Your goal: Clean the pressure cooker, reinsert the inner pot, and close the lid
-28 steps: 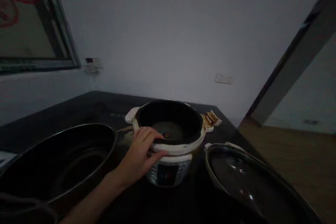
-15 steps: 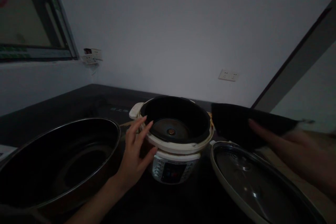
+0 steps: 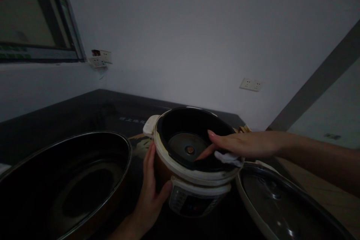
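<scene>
A white electric rice cooker (image 3: 180, 168) stands open on the dark counter, its heating plate (image 3: 182, 143) showing inside. My left hand (image 3: 150, 191) clasps the cooker's left side, fingers upright against the wall and thumb on the front by the control panel (image 3: 191, 204). My right hand (image 3: 242, 144) reaches in from the right over the rim. Its fingers stretch down into the cavity and a small white cloth (image 3: 228, 157) is pressed under the palm.
A large dark inner pot (image 3: 123, 150) sits to the cooker's left. The cooker's lid (image 3: 281, 202) lies to the right near the counter's edge. Wall sockets (image 3: 251, 84) and a window (image 3: 33, 18) are behind, with wooden floor at the right.
My left hand slid from the cooker's rim down to its side. My right arm came in from the right and now reaches into the cooker with the cloth. The view moved closer.
</scene>
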